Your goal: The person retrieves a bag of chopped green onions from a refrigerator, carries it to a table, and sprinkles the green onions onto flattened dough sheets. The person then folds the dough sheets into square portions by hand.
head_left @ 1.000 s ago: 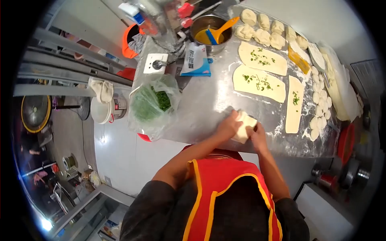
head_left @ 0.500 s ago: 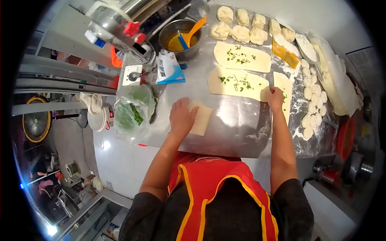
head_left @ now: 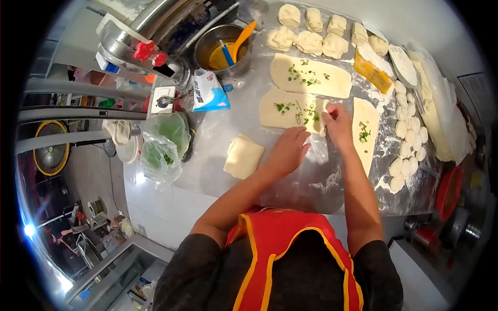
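A flat dough sheet (head_left: 271, 109) sprinkled with chopped scallions lies on the metal table, its right end folded over to the left. My right hand (head_left: 338, 124) pinches that folded end. At the sheet's lower edge is my left hand (head_left: 291, 149), fingers stretched out and their tips by the dough; whether they press on it I cannot tell. Just above is another scallion-topped sheet (head_left: 337, 83), and a narrower dough strip (head_left: 365, 111) with scallions lies right of my right hand. A folded dough square (head_left: 244, 156) rests to the left, untouched.
Dough lumps (head_left: 309, 43) line the back, with small dough balls (head_left: 410, 137) at right. A metal bowl (head_left: 202, 49) holds yellow liquid and an orange-handled brush (head_left: 243, 40). Nearby are a blue-white packet (head_left: 210, 93), a plastic bag of greens (head_left: 165, 137) and a yellow scraper (head_left: 373, 72).
My left hand has left the folded dough square and moved right to the sheet's lower edge. My right hand has carried the sheet's right end leftward, folding it over.
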Demonstrator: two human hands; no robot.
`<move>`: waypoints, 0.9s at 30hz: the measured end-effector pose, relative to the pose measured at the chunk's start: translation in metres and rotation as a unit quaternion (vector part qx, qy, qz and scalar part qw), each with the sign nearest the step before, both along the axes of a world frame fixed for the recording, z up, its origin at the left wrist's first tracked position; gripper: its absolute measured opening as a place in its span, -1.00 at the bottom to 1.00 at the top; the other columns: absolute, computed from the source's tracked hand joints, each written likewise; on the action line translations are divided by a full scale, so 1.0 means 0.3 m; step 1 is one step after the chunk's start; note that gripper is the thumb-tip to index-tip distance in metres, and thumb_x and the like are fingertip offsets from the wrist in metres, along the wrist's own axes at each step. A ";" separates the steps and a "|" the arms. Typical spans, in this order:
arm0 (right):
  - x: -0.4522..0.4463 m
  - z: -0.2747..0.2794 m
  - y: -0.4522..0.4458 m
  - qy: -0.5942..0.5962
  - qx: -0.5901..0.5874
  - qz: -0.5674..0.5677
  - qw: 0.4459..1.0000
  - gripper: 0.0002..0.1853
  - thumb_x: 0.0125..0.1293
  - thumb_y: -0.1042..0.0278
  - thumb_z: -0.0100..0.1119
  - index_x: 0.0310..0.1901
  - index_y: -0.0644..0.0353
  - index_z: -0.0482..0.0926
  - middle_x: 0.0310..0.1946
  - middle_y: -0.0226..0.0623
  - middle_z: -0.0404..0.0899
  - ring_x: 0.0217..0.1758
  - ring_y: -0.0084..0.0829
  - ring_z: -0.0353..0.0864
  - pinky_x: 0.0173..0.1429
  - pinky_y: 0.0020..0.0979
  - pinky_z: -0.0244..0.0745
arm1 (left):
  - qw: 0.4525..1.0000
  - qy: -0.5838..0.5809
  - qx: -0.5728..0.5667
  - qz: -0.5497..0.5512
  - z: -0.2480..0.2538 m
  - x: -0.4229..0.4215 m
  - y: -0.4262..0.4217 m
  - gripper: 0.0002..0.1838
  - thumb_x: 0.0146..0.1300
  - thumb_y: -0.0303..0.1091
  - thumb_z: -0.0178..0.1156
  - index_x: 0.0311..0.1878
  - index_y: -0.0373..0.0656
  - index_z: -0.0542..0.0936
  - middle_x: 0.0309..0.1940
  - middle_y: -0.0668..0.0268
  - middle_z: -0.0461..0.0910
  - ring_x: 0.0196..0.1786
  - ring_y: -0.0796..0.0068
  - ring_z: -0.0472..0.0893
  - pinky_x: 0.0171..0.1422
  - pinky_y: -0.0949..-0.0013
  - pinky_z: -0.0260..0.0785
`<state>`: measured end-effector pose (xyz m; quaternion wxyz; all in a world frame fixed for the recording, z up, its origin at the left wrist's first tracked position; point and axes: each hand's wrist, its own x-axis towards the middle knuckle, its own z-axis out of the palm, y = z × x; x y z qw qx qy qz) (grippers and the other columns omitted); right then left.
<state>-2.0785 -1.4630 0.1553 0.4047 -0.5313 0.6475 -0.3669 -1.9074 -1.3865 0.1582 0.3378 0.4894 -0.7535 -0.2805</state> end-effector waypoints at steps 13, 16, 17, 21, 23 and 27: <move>0.131 0.023 0.023 0.207 -0.142 0.158 0.955 -0.59 0.32 0.27 0.03 0.15 0.29 0.40 0.10 -0.01 0.45 0.16 -0.16 0.43 0.24 -0.24 0.27 | 0.972 -0.228 -0.036 0.041 -0.046 0.028 -0.021 -0.44 0.21 -0.20 0.16 0.22 -0.29 0.35 0.28 0.07 0.28 0.40 0.15 0.19 0.44 0.10 0.02; 0.115 -0.039 0.037 0.347 -0.187 0.257 0.882 -0.42 0.36 0.14 -0.05 0.32 0.30 0.19 0.33 0.00 0.18 0.42 -0.07 0.10 0.45 -0.07 -0.09 | 0.965 -0.260 -0.040 0.006 -0.092 0.029 -0.031 -0.34 0.25 -0.04 0.09 0.30 -0.29 0.28 0.37 0.10 0.18 0.47 0.20 0.07 0.51 0.03 -0.15; 0.114 -0.048 0.037 0.375 -0.170 0.282 0.866 -0.37 0.37 0.10 -0.08 0.36 0.30 0.12 0.39 -0.01 0.09 0.48 -0.06 -0.02 0.49 -0.02 -0.22 | 0.960 -0.277 -0.042 -0.002 -0.100 0.032 -0.042 -0.32 0.25 -0.01 0.07 0.31 -0.28 0.27 0.38 0.11 0.18 0.48 0.21 0.06 0.51 0.02 -0.17; 0.109 -0.065 0.034 0.352 -0.161 0.258 0.885 -0.41 0.38 0.12 -0.11 0.36 0.23 0.15 0.37 0.02 0.13 0.47 -0.09 0.01 0.48 0.00 -0.26 | 0.944 -0.327 -0.031 -0.033 -0.097 0.033 -0.071 -0.30 0.29 0.06 0.00 0.33 -0.27 0.24 0.38 0.13 0.18 0.49 0.24 0.04 0.52 0.00 -0.23; 0.070 -0.060 0.027 0.335 -0.156 0.258 0.893 -0.47 0.36 0.17 -0.04 0.31 0.19 0.26 0.32 0.03 0.22 0.43 -0.13 0.12 0.47 -0.06 -0.13 | 0.945 -0.324 -0.029 -0.041 -0.088 0.040 -0.076 -0.33 0.31 0.04 -0.02 0.34 -0.26 0.24 0.38 0.13 0.18 0.49 0.24 0.05 0.53 0.01 -0.25; -0.080 0.037 0.137 0.199 -0.095 -0.009 0.975 -0.72 0.25 0.44 0.10 0.00 0.25 0.50 -0.09 -0.11 0.53 -0.05 -0.25 0.51 0.10 -0.30 0.37 | 0.961 -0.274 0.016 -0.037 -0.081 0.080 -0.081 -0.40 0.33 -0.06 -0.02 0.34 -0.21 0.24 0.38 0.12 0.19 0.48 0.25 0.05 0.53 0.06 -0.24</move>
